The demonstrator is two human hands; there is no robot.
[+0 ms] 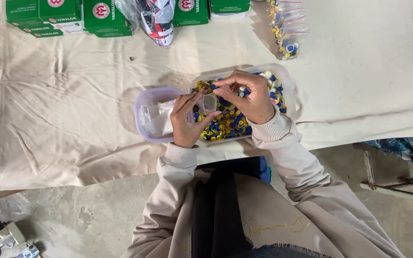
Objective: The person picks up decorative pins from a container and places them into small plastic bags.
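- Over the near edge of the bench (72,119), which is draped in a cream cloth, both hands meet above 2 plastic tubs set side by side.
- Left hand (187,119): the grip is closed around a small clear bag (210,102), thumb and fingers pinching it so that its mouth faces up and to the right.
- Right hand (247,95): the fingertips are drawn together in a narrow pinch just right of the bag mouth. Whether a piece sits between them cannot be told; small caps show close under the fingers.
- Key relation: the bag mouth lies directly left of the right-hand pinch, almost touching it. The right hand is the nearer one to the loose pieces.
- Clear tub (288,81): sits under the right hand and holds a heap of small blue and yellow caps (225,124).
- Purple-rimmed tub (142,102): sits just left of the clear tub, touching or nearly touching it, under the left hand. It holds flat clear bags.
- Far edge of the bench: green boxes (63,16) stacked at the left, a crumpled plastic wrapper beside them, and filled small bags (285,28) lying to the right, well apart from both hands.
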